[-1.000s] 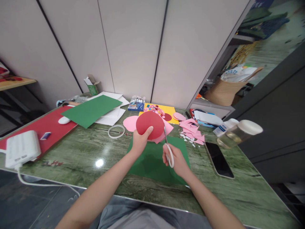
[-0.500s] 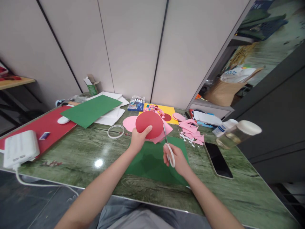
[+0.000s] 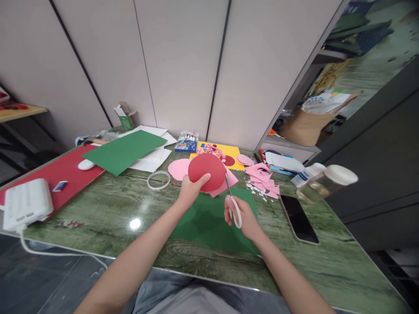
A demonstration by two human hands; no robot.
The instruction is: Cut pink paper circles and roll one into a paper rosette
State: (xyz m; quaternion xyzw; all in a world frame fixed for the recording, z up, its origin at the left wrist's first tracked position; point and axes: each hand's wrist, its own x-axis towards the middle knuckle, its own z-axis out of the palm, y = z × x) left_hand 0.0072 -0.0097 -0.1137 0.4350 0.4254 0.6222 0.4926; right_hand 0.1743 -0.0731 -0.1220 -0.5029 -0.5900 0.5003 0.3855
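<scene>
My left hand (image 3: 191,189) grips a red paper circle (image 3: 207,170), thumb on top, together with pink paper (image 3: 224,185) that sticks out behind it to the right. White-handled scissors (image 3: 235,213) are in my right hand (image 3: 241,218), fingers through the loops. Their blades point up and lie along the right edge of the circle, against the pink paper. Both hands are above a green paper sheet (image 3: 212,226) on the table. A pink paper oval (image 3: 179,169) lies just left of the circle.
Pink scraps (image 3: 263,179) and a phone (image 3: 299,219) lie on the right, near a clear bottle (image 3: 322,185). Behind is a yellow sheet (image 3: 237,152) with pompoms (image 3: 209,150). To the left are a tape roll (image 3: 158,180), green paper (image 3: 126,150) and a white power bank (image 3: 28,203).
The red circle in my left hand has shifted very slightly right. The scissors stay at its right edge, their handle loops now looking a little farther apart.
</scene>
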